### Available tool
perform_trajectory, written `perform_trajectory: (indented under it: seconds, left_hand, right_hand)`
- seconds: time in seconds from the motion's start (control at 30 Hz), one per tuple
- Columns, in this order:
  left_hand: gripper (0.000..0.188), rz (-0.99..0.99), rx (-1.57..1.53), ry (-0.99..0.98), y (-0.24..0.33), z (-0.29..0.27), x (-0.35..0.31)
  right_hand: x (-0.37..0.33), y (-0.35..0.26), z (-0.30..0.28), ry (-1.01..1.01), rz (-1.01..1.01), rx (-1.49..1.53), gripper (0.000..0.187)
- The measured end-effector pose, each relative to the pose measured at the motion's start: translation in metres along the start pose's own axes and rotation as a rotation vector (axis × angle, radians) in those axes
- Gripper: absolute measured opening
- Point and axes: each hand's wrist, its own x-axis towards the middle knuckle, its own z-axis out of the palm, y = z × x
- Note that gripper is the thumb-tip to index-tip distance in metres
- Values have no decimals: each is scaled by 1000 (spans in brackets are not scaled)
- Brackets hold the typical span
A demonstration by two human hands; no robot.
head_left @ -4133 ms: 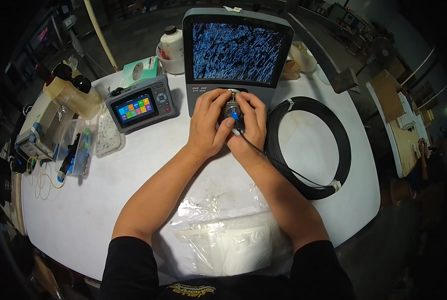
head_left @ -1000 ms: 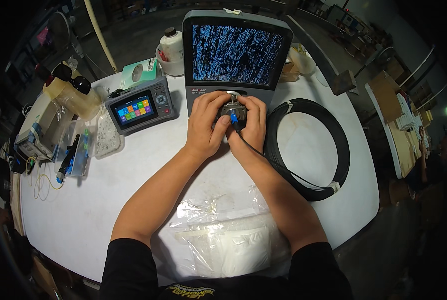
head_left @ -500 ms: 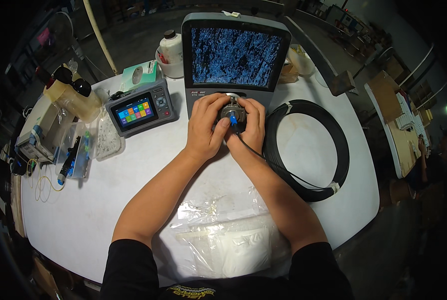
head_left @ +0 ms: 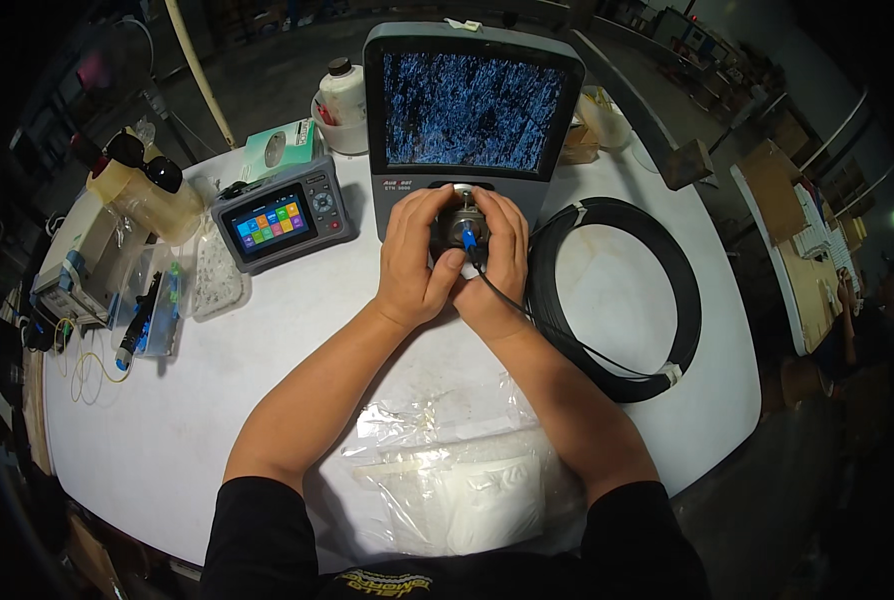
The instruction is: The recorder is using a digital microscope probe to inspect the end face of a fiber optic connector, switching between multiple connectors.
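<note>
A grey fibre inspection scope (head_left: 375, 95) with a large screen stands in front of me. Speckled blue and black texture fills its screen (head_left: 472, 110). Low on its front is a round dark metal mount (head_left: 447, 232), with a blue fibre connector (head_left: 469, 238) at its centre. My left hand (head_left: 415, 250) curls round the mount's left side, its thumb near the connector. From the right, my right hand (head_left: 502, 245) wraps the other side, some fingers partly hidden. A thin black cable (head_left: 504, 297) runs from the connector over my right wrist towards a black cable coil (head_left: 685, 285).
A handheld tester (head_left: 277, 222) with a lit colour screen stands left of the scope, before a green box (head_left: 277, 150). Further left are sunglasses (head_left: 145, 162) and a clear plastic bin (head_left: 159, 320). A clear bag (head_left: 407, 500) with white contents lies between my forearms.
Both hands and the mount have shifted slightly, and the connector sits a little further right. The speckled pattern on the scope's screen has changed.
</note>
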Motion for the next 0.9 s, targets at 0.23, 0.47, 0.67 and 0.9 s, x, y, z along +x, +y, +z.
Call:
perform_trajectory:
  seconds: [0.23, 0.47, 0.67, 0.9]
  left_hand:
    - [64, -10, -32, -3, 3, -2, 1]
    - [68, -26, -53, -17, 4, -2, 3]
    - [72, -56, -101, -18, 3, 3, 1]
    - [74, -43, -78, -38, 2, 0, 5]
  right_hand:
    - [1, 2, 0, -2, -38, 6, 78]
    - [5, -2, -1, 18, -78, 1, 72]
    - [4, -1, -2, 29, -80, -3, 68]
    - [7, -4, -1, 21, -103, 31, 65]
